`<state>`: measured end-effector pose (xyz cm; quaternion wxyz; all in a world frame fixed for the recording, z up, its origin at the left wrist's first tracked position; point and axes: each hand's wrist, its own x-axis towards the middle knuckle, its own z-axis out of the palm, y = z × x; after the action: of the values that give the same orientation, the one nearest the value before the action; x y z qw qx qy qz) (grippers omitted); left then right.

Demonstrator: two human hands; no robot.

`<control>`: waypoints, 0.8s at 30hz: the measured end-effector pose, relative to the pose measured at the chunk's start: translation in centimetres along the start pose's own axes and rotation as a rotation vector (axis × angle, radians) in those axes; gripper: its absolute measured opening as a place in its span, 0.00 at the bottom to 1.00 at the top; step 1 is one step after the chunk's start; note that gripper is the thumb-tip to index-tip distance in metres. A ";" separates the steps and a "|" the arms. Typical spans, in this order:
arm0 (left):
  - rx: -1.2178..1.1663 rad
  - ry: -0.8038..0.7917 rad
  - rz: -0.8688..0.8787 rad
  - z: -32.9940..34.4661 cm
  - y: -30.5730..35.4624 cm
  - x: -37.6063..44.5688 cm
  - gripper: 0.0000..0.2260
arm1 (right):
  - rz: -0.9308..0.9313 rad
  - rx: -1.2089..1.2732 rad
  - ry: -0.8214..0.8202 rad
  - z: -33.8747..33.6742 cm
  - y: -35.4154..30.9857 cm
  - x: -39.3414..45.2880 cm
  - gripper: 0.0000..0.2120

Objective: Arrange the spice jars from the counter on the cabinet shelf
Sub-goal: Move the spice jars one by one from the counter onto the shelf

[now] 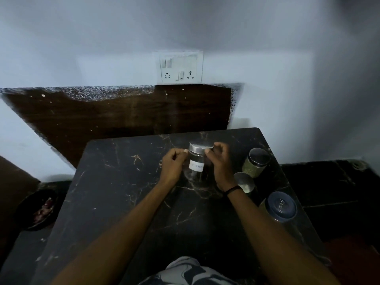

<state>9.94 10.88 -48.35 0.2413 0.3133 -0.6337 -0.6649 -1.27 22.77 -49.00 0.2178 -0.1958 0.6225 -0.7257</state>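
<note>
**Item in hand: labelled spice jar, mid-desk**

I log one clear glass spice jar with a steel screw lid and white paper label (197, 163), dark contents, standing upright on the black marble-veined desk (115, 182). My left hand (173, 166) curls against its left wall, thumb tip by the lid rim; my right hand (221, 161) wraps the right wall, fingers (219, 145) hooked behind the lid. Both grip the jar.

Handling, by my estimate: rigid, smooth, breakable, moderately weighty. Best taken around the glass body below the lid, not by the lid alone.

Also on the desk, to the right: a steel-lidded glass jar of greenish spice (256, 162), a second steel-lidded jar (244, 182), and a blue-lidded clear jar (280, 206). No cabinet shelf is visible.
</note>
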 end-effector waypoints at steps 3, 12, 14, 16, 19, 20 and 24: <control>-0.063 -0.005 -0.046 -0.4 0.3 -0.9 0.09 | 0.023 0.014 0.008 0.8 -0.6 -0.8 0.16; -0.162 0.103 0.133 -1.5 9.9 0.2 0.08 | -0.134 0.003 -0.190 4.0 -8.8 1.1 0.26; -0.186 0.137 0.216 -1.6 14.1 1.1 0.09 | -0.210 -0.045 -0.217 5.3 -12.9 2.4 0.31; -0.229 0.156 0.293 -1.6 18.8 1.7 0.10 | -0.301 -0.063 -0.249 6.7 -17.6 3.5 0.31; -0.263 0.214 0.421 -1.5 25.5 2.3 0.09 | -0.444 -0.109 -0.227 8.3 -24.3 4.1 0.26; -0.251 0.237 0.477 -1.5 27.8 2.3 0.10 | -0.495 -0.122 -0.181 8.8 -26.6 4.2 0.24; -0.174 0.259 0.689 -1.0 34.9 1.6 0.09 | -0.676 -0.085 -0.025 10.2 -33.3 4.6 0.11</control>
<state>6.90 6.25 -13.89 0.5546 0.1417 -0.6073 -0.5510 -1.77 16.17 -14.44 -0.0358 -0.4088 0.5495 -0.7278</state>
